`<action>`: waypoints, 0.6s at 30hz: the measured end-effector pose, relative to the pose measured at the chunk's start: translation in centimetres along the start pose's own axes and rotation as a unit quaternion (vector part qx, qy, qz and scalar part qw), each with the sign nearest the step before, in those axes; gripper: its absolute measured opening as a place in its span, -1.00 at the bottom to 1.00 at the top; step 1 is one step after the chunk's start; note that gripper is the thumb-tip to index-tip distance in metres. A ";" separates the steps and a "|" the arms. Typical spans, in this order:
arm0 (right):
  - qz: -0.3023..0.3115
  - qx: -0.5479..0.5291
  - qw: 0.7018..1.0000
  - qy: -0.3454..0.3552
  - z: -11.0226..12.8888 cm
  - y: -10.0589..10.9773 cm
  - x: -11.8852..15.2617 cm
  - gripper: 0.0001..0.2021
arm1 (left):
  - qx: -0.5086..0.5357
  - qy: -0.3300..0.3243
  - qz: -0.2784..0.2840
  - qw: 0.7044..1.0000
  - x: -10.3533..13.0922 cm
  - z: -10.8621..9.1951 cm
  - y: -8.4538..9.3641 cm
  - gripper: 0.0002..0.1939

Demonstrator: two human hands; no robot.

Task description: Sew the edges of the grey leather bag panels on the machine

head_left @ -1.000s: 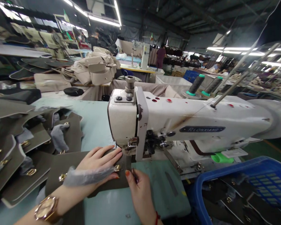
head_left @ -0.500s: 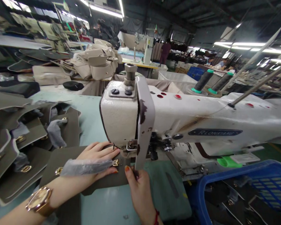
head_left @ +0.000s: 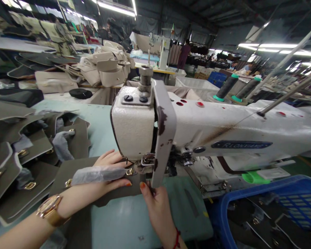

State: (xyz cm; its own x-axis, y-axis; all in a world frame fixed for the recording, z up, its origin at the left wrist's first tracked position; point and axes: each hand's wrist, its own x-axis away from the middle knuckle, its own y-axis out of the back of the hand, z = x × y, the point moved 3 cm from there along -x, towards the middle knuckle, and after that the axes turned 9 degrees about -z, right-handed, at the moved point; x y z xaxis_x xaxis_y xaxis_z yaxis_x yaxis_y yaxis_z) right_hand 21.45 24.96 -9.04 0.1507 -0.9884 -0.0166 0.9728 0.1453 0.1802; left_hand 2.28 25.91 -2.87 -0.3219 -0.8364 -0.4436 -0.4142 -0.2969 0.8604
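A dark grey-brown bag panel point(head_left: 64, 170) lies on the sewing machine bed, its right end under the head of the white sewing machine point(head_left: 134, 129). Across it runs a handle point(head_left: 98, 175) wrapped in clear plastic, with a gold buckle at each end. My left hand point(head_left: 109, 159) rests flat on the panel, fingers stretched toward the needle area, partly covered by the handle. With the thumb on top, my right hand point(head_left: 157, 204) pinches the panel's near right edge just beside the machine's guard; its fingertips are hidden underneath.
Similar panels point(head_left: 36, 138) with wrapped handles are heaped on the left. At lower right stands a blue basket point(head_left: 223, 211) holding more panels. Beige bags point(head_left: 106, 65) are piled behind the machine. Two dark thread cones point(head_left: 226, 88) stand behind the machine arm.
The panel and its handle have moved slightly right and away from me, along with my left hand. My right hand keeps its pinch on the edge. The camera view has shifted a little.
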 end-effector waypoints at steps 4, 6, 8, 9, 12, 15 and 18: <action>0.022 -0.007 1.000 0.007 -0.5 0.4 0.5 -0.63 | 0.031 0.033 -0.019 0.999 0.6 0.8 -0.5 -0.62; 0.022 0.009 1.000 0.015 -0.6 0.5 0.4 -0.64 | 0.059 0.054 -0.015 0.997 0.7 1.0 -0.6 -0.63; 0.028 0.025 0.999 0.023 -0.5 0.6 0.2 -0.62 | 0.088 0.072 -0.003 0.993 0.5 1.1 -0.6 -0.63; 0.032 0.031 0.999 0.027 -0.4 0.7 0.1 -0.62 | 0.099 0.077 0.003 0.992 0.4 1.1 -0.6 -0.63; 0.041 0.039 0.998 0.029 -0.1 0.9 -0.1 -0.59 | 0.113 0.084 0.030 0.990 0.0 1.0 -0.4 -0.60; 0.051 0.026 0.998 0.022 0.3 1.0 -0.2 -0.55 | 0.107 0.097 0.051 0.988 -0.1 1.2 -0.3 -0.58; 0.059 0.006 0.998 0.006 0.6 1.0 -0.2 -0.52 | 0.110 0.096 0.060 0.987 -0.1 1.3 -0.3 -0.60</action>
State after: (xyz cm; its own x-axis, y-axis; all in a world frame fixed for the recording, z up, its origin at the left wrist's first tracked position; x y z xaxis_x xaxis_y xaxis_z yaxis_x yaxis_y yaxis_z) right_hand 22.32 25.31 -8.24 0.2668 -0.9637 -0.0065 0.9460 0.2606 0.1927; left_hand 1.31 26.68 -3.41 -0.2215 -0.9379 -0.2671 -0.5643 -0.1001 0.8195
